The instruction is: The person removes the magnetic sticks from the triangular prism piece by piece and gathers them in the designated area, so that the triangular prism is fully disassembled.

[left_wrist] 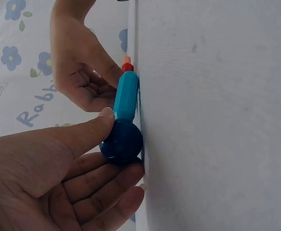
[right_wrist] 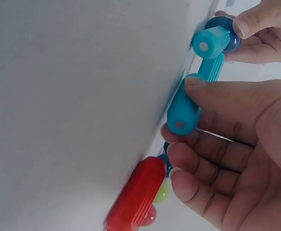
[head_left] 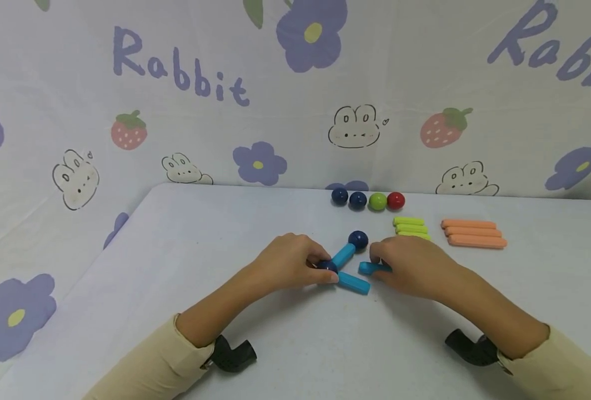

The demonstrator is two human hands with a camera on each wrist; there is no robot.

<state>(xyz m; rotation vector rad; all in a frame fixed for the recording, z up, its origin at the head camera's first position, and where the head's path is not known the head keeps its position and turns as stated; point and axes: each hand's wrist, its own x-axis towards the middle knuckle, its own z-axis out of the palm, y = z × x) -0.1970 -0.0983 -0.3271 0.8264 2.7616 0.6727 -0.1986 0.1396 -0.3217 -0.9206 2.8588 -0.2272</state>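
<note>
My left hand (head_left: 291, 260) pinches a dark blue ball (left_wrist: 121, 142) between thumb and fingers, low over the table. Two light blue rods stick out from this ball in a V. The upper rod (head_left: 343, 255) reaches a second dark blue ball (head_left: 357, 240); the lower rod (head_left: 354, 283) ends free, pointing toward my right side. Just right of the V, my right hand (head_left: 415, 268) holds a third light blue rod (right_wrist: 183, 107) between thumb and forefinger, its other fingers loosely bent. One end face of that rod shows a small pale disc in the right wrist view.
A row of balls, dark blue (head_left: 340, 196), green (head_left: 377, 201) and red (head_left: 396, 200), lies at the back edge. Yellow-green rods (head_left: 410, 228) and orange rods (head_left: 477, 241) lie beyond and right of my right hand. A red rod (right_wrist: 136, 195) lies near it.
</note>
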